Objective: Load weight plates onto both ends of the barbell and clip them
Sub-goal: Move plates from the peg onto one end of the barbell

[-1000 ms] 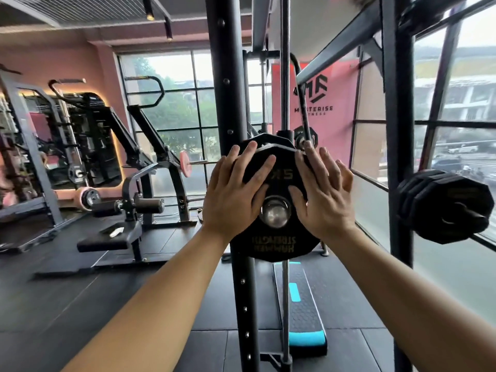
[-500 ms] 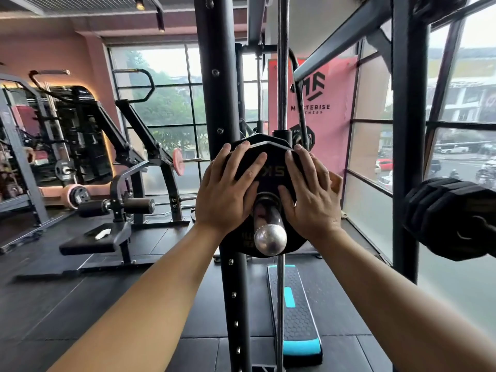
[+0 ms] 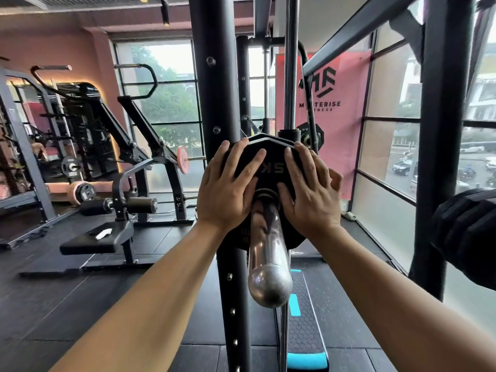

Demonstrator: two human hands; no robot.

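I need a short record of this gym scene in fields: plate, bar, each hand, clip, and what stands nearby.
plate: black weight plate on the barbell sleeve
bar end: bare chrome, pointing toward the camera
left hand: flat on the plate face, left of the sleeve
right hand: flat on the plate face, right of the sleeve
clip: none visible
nearby: rack upright, step platform

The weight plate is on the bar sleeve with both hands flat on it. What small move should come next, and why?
Probably take both hands off and fetch a clip. The weight plate sits far along the sleeve, against another plate, left hand and right hand flat on its face. No clip shows on the sleeve.
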